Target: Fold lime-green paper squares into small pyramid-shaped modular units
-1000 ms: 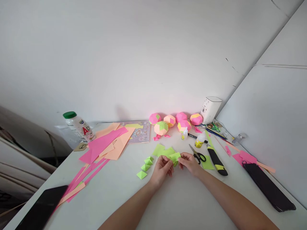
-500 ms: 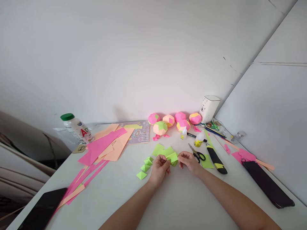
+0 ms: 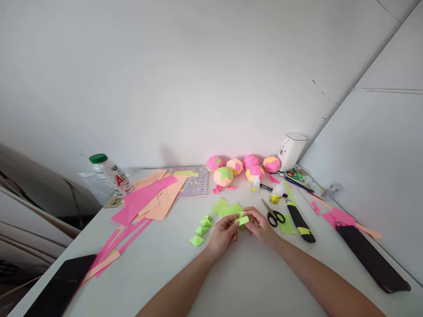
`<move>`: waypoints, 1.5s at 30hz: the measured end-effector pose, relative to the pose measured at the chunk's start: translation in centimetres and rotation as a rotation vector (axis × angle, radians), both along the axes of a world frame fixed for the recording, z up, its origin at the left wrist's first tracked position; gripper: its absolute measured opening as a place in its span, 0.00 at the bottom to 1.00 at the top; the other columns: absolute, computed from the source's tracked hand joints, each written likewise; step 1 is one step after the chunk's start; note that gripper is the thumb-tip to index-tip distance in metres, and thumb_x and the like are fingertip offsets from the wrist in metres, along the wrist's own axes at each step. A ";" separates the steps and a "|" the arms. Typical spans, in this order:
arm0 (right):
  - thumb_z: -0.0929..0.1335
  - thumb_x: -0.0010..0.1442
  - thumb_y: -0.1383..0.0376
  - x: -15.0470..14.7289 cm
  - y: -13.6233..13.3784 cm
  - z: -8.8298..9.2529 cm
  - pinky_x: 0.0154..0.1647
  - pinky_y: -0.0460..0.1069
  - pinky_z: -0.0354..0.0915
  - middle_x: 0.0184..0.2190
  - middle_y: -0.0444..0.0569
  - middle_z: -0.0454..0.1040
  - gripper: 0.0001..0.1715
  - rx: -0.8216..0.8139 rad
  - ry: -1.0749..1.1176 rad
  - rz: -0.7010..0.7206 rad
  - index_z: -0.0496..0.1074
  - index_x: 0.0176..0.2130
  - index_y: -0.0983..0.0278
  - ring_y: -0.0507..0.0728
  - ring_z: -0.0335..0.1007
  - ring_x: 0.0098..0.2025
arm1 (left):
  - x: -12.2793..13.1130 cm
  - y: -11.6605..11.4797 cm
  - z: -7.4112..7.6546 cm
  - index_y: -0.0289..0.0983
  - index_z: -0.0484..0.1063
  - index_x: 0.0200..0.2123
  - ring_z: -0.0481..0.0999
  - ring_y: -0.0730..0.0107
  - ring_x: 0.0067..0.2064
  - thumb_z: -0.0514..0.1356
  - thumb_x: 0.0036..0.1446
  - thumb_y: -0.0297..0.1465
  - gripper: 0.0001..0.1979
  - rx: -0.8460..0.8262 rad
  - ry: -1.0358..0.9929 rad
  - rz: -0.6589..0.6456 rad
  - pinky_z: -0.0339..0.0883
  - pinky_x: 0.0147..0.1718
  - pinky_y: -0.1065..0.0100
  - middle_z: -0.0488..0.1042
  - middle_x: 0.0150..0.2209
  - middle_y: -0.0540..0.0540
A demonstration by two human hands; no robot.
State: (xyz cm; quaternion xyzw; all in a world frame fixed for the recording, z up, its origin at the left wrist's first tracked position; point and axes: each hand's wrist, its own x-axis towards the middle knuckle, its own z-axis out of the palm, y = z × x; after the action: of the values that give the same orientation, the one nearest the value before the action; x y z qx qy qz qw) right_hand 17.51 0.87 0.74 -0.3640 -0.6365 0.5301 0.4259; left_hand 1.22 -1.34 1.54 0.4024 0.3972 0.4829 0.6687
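A small green paper piece (image 3: 243, 220) is held between my two hands, above the middle of the white table. My left hand (image 3: 224, 232) pinches its left side, fingers curled. At its right side, my right hand (image 3: 259, 225) has thumb and fingers closed on it. Flat green paper (image 3: 220, 207) lies just beyond the hands. Several small folded green pyramids (image 3: 202, 230) stand in a row left of my left hand. Black scissors (image 3: 273, 215) rest right of my right hand, beside a green paper square (image 3: 287, 224).
Several paper balls (image 3: 223, 176) sit along the wall near glue bottles (image 3: 276, 193). A black-and-yellow cutter (image 3: 300, 222) and a black case (image 3: 372, 257) lie right. Pink paper (image 3: 142, 198), a green-capped bottle (image 3: 112, 176) and a black phone (image 3: 61, 286) are left.
My right hand has closed in toward my left hand, and the green piece between them now looks narrower and folded. The whole view has shifted slightly.
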 end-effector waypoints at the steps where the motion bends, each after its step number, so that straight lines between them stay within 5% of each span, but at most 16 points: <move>1: 0.67 0.54 0.57 0.0 0.1 0.2 0.21 0.44 0.60 0.45 0.50 0.60 0.13 0.003 -0.002 -0.004 0.66 0.37 0.62 0.49 0.61 0.27 | 0.0 0.0 0.0 0.34 0.69 0.38 0.60 0.80 0.17 0.64 0.44 0.41 0.20 0.005 0.016 -0.025 0.60 0.17 0.72 0.62 0.18 0.56; 6: 0.67 0.54 0.55 0.1 0.1 0.7 0.23 0.45 0.60 0.42 0.49 0.61 0.14 -0.017 -0.014 0.003 0.67 0.31 0.64 0.48 0.59 0.25 | 0.0 -0.2 0.1 0.34 0.69 0.33 0.58 0.82 0.17 0.64 0.44 0.43 0.19 0.040 0.083 -0.114 0.59 0.15 0.74 0.68 0.24 0.52; 14: 0.68 0.52 0.53 0.4 0.2 -0.2 0.22 0.45 0.53 0.19 0.40 0.57 0.18 -0.140 -0.054 0.042 0.64 0.25 0.64 0.49 0.53 0.21 | 0.3 -0.4 0.2 0.39 0.56 0.27 0.63 0.80 0.20 0.66 0.41 0.39 0.20 0.023 -0.034 -0.020 0.61 0.17 0.74 0.64 0.23 0.57; 26: 0.68 0.53 0.57 0.7 0.5 -0.4 0.20 0.44 0.46 0.18 0.38 0.52 0.16 -0.144 -0.050 0.082 0.60 0.24 0.65 0.47 0.47 0.20 | 0.1 -0.4 0.3 0.38 0.61 0.35 0.57 0.81 0.22 0.66 0.42 0.39 0.20 0.057 -0.009 -0.040 0.53 0.14 0.78 0.57 0.25 0.57; 33: 0.68 0.53 0.58 0.7 0.4 -0.6 0.21 0.44 0.47 0.18 0.38 0.53 0.15 -0.148 -0.060 0.098 0.61 0.24 0.65 0.48 0.48 0.21 | 0.2 -0.5 0.4 0.38 0.62 0.36 0.63 0.76 0.30 0.64 0.44 0.37 0.18 0.114 0.015 -0.040 0.63 0.24 0.74 0.61 0.30 0.53; 45: 0.69 0.53 0.58 0.7 0.4 -0.1 0.22 0.44 0.52 0.18 0.40 0.59 0.14 -0.158 -0.049 0.105 0.67 0.25 0.66 0.49 0.54 0.21 | 0.0 -0.3 -0.5 0.38 0.67 0.45 0.67 0.69 0.34 0.62 0.46 0.38 0.22 0.114 0.053 -0.076 0.66 0.28 0.68 0.68 0.35 0.47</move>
State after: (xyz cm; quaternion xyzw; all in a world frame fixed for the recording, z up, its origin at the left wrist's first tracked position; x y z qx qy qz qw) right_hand 18.22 1.27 0.59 -0.3755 -0.6212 0.5912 0.3517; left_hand 1.18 -1.64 1.07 0.4672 0.3712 0.4682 0.6517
